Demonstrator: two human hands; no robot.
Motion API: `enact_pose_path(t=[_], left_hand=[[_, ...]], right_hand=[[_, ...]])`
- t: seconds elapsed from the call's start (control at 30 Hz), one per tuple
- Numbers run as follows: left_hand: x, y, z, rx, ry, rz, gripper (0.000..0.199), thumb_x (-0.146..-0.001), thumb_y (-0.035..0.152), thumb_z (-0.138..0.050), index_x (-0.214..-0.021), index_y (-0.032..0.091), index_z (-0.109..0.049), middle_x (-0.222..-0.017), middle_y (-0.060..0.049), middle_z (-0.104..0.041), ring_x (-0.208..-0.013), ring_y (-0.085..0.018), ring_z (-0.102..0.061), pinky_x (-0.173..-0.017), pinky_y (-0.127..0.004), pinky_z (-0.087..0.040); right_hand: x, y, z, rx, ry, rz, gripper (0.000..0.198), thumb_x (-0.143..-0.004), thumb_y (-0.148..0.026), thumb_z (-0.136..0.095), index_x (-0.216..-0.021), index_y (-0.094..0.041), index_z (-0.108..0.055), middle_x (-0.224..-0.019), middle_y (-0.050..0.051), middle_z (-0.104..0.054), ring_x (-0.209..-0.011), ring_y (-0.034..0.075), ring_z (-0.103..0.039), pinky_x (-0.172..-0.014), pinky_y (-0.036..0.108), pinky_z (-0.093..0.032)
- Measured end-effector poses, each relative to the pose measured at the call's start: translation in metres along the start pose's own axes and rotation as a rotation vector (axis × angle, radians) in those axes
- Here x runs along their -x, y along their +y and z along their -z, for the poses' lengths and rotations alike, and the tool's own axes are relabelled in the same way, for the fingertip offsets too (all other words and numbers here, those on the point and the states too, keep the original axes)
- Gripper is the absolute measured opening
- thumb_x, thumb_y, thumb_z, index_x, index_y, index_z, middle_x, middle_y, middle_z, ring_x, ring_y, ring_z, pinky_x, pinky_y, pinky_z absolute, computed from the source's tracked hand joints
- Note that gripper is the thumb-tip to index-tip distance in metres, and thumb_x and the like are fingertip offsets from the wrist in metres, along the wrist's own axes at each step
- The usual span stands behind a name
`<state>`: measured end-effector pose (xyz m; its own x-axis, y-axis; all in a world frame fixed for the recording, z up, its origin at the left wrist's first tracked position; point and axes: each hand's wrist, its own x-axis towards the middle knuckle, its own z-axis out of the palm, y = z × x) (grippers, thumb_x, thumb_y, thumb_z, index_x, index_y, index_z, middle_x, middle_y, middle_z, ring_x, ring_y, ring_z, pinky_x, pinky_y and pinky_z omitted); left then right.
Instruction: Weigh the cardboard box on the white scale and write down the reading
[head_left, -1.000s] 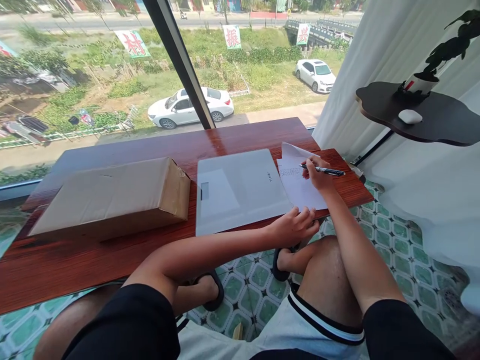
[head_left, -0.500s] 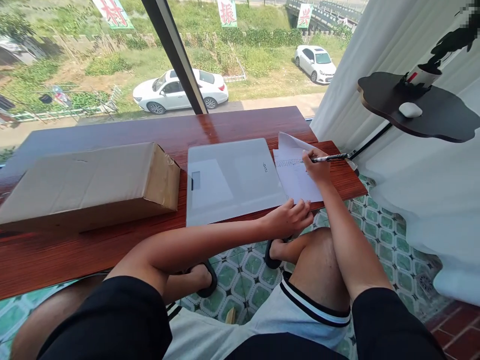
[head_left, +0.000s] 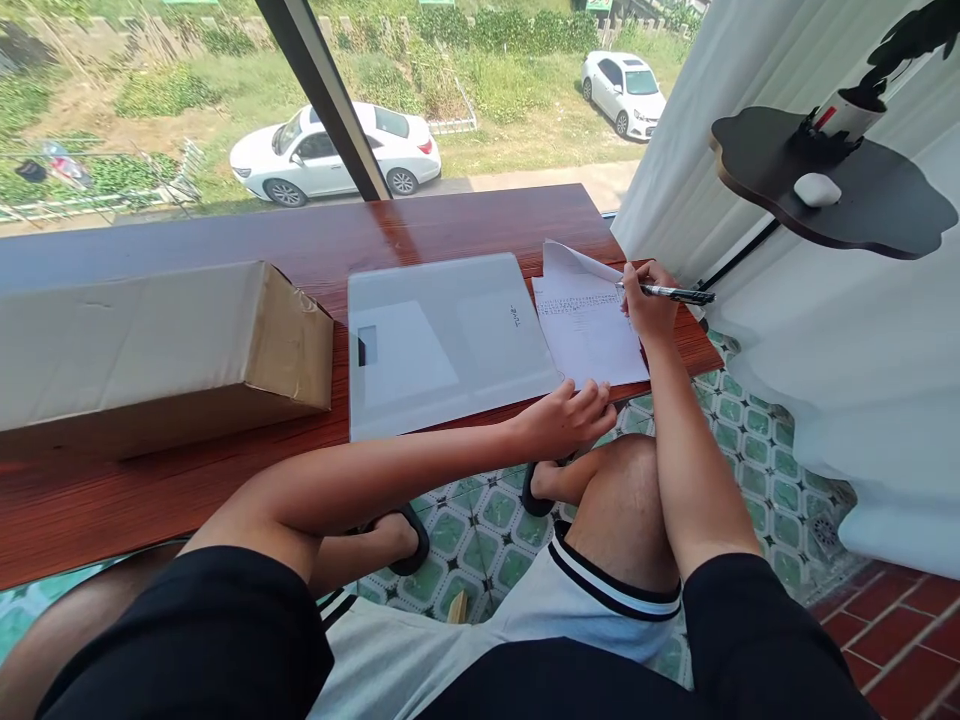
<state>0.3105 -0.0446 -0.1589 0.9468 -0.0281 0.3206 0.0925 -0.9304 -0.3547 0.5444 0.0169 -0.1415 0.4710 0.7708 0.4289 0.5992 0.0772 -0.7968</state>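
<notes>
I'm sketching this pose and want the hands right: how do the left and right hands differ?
The right hand is closed around a dark pen, while the left hand shows no pen and has loosely bent fingers. The right hand is at the right side of the paper; the left hand is at the paper's near edge, closer to the person. Both hands are bare.

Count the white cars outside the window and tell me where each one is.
2. The first car is partly behind the slanted window post; the second car is farther right, near the curtain, which may hide others.
</notes>
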Motion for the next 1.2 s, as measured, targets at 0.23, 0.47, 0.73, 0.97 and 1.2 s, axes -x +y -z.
enact_pose_path(t=[0.23, 0.47, 0.73, 0.97, 1.2], left_hand=[[-0.001, 0.0, 0.002, -0.022, 0.047, 0.007, 0.031, -0.098, 0.017, -0.042, -0.123, 0.014, -0.059, -0.131, -0.018, -0.065, -0.107, -0.025, -0.061, -0.076, -0.036, -0.041], [-0.003, -0.001, 0.003, 0.06, 0.043, 0.027, 0.029, -0.097, 0.016, -0.044, -0.119, 0.013, -0.062, -0.131, -0.019, -0.064, -0.105, -0.024, -0.06, -0.074, -0.035, -0.039], [0.0, -0.002, -0.001, 0.05, 0.073, 0.024, 0.029, -0.099, 0.017, -0.041, -0.121, 0.014, -0.06, -0.131, -0.019, -0.065, -0.106, -0.024, -0.061, -0.076, -0.035, -0.039], [0.0, -0.002, 0.001, 0.026, 0.017, 0.011, 0.032, -0.099, 0.017, -0.039, -0.124, 0.015, -0.058, -0.134, -0.018, -0.063, -0.112, -0.026, -0.06, -0.077, -0.036, -0.041], [0.0, -0.001, -0.001, 0.0, 0.077, 0.009, 0.031, -0.097, 0.015, -0.041, -0.121, 0.013, -0.059, -0.131, -0.019, -0.065, -0.109, -0.026, -0.061, -0.078, -0.036, -0.04]], right_hand=[[0.003, -0.006, -0.017, -0.103, -0.275, 0.03, 0.039, -0.093, -0.052, -0.057, -0.068, -0.023, -0.052, -0.051, -0.001, -0.055, -0.044, 0.013, -0.052, -0.047, 0.028, -0.044], [0.003, 0.009, -0.032, -0.056, -0.275, 0.044, 0.039, -0.089, -0.045, -0.064, -0.064, -0.023, -0.042, -0.047, -0.004, -0.047, -0.041, 0.012, -0.049, -0.043, 0.026, -0.038], [0.002, 0.014, -0.033, -0.062, -0.329, 0.048, 0.043, -0.096, -0.053, -0.055, -0.067, -0.024, -0.042, -0.047, -0.004, -0.045, -0.041, 0.011, -0.045, -0.043, 0.026, -0.041], [0.002, 0.011, -0.035, -0.031, -0.318, 0.014, 0.047, -0.096, -0.06, -0.054, -0.069, -0.023, -0.045, -0.047, -0.004, -0.043, -0.044, 0.01, -0.046, -0.041, 0.022, -0.039], [0.003, 0.008, -0.033, -0.008, -0.313, 0.02, 0.049, -0.096, -0.063, -0.051, -0.068, -0.023, -0.044, -0.047, -0.003, -0.045, -0.041, 0.011, -0.044, -0.04, 0.025, -0.04]])
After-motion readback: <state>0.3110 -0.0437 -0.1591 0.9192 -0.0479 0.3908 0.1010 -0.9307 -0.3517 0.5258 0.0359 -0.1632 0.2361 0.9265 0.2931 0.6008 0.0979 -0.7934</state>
